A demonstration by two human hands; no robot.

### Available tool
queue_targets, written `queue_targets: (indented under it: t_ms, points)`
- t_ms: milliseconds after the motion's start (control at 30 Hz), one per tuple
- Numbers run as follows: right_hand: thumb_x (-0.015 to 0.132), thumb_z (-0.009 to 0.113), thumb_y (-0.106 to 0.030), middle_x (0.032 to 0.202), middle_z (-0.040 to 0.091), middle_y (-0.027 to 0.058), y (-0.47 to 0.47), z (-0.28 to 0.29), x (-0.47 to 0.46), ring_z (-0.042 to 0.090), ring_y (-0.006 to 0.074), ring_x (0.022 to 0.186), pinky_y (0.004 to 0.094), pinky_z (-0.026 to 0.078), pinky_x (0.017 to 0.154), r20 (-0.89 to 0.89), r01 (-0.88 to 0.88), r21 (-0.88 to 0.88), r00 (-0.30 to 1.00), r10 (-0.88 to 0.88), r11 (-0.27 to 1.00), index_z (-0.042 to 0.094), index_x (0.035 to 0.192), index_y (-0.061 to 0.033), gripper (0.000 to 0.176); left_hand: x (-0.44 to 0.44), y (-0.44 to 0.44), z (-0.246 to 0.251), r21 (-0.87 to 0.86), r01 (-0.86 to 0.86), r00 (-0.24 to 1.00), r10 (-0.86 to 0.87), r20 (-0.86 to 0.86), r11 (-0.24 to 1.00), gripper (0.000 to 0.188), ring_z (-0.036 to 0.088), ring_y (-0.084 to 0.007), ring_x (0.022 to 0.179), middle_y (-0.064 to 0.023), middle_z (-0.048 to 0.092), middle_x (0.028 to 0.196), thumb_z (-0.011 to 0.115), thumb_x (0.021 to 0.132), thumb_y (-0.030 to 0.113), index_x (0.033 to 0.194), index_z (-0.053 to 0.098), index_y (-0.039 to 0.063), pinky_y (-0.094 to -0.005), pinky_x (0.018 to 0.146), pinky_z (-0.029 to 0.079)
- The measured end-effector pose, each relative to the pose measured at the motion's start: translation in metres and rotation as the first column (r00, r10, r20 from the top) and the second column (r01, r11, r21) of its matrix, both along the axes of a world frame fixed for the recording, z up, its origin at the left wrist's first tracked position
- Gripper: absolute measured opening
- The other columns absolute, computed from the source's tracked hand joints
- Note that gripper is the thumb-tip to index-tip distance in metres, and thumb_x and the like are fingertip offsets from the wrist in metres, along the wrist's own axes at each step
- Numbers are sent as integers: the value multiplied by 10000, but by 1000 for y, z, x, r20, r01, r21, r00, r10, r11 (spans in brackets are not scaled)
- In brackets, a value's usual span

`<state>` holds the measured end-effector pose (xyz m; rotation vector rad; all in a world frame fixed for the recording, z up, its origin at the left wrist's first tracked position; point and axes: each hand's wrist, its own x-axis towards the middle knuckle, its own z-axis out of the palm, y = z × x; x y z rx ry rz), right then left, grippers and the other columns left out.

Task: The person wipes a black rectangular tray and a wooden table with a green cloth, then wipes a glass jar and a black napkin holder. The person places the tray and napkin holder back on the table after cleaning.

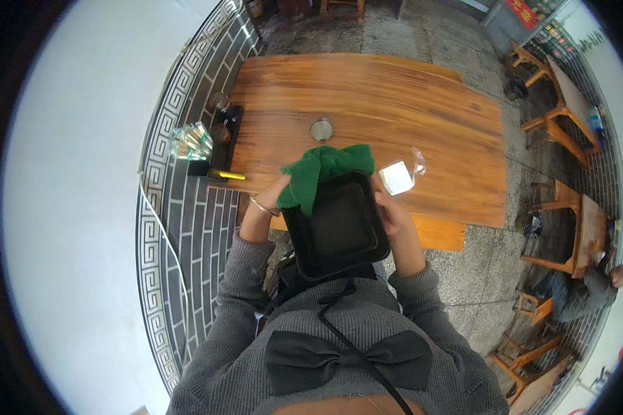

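Note:
A black square plastic tray is held tilted in front of my body, above the near edge of the wooden table. My left hand is at its upper left with a green cloth, which drapes over the tray's far rim and corner; the cloth hides most of its fingers. My right hand grips the tray's right side. Beyond the cloth stands a small round metal-rimmed container. Right of the cloth lie a white square paper packet and a crumpled clear plastic piece.
Along the tiled wall on the left stand a dark condiment rack, a glass jar, a bundle of wrapped chopsticks and a yellow-handled object. A wooden bench adjoins the table's near side. A seated person is far right.

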<state>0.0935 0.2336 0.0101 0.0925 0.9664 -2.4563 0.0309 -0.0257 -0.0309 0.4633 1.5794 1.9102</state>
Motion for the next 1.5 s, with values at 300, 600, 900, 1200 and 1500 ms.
queue_targets:
  t_ms: [300,600,900,1200,1500]
  points:
    - [704,695,-329,1352,293,132,-83,35,44,311,241,1227,333,275,996,-242,387,258,913,-329,885,155,1367,-32,905,-23,-1,32,-329,-72,879,-96,-466,942,364,492,-187,1039,-116,512,1155,472,876,163,1201,448,2,-314,881,417]
    - [818,582,-281,999,554,109,-152,-41,79,568,228,863,318,490,707,322,736,33,632,-705,676,488,1087,-6,396,47,-42,62,138,-171,791,52,610,976,652,392,-228,1167,-100,434,1262,607,773,399,1267,389,35,-358,973,315]
    - [800,608,-356,1085,514,107,-173,2,98,538,208,924,350,464,792,-86,953,294,107,-991,78,431,1156,-25,517,80,-112,75,-44,57,992,-62,-109,997,964,261,-277,1273,-146,250,1390,715,622,437,1361,226,57,-371,1026,242]
    - [728,663,-178,1025,571,109,-168,84,179,525,291,990,435,436,806,-748,744,663,652,-124,-81,556,1068,-106,365,49,-94,86,50,-188,902,193,-385,981,830,395,-234,1151,-150,415,1218,752,609,193,1268,295,-22,-328,995,276]
    - [726,607,-71,995,549,149,-225,45,97,514,327,946,408,400,813,-829,850,410,499,253,-332,556,991,2,280,73,-64,111,185,-114,743,208,-637,976,845,486,-284,1086,-192,490,1162,670,587,263,1284,306,-44,-346,929,363]
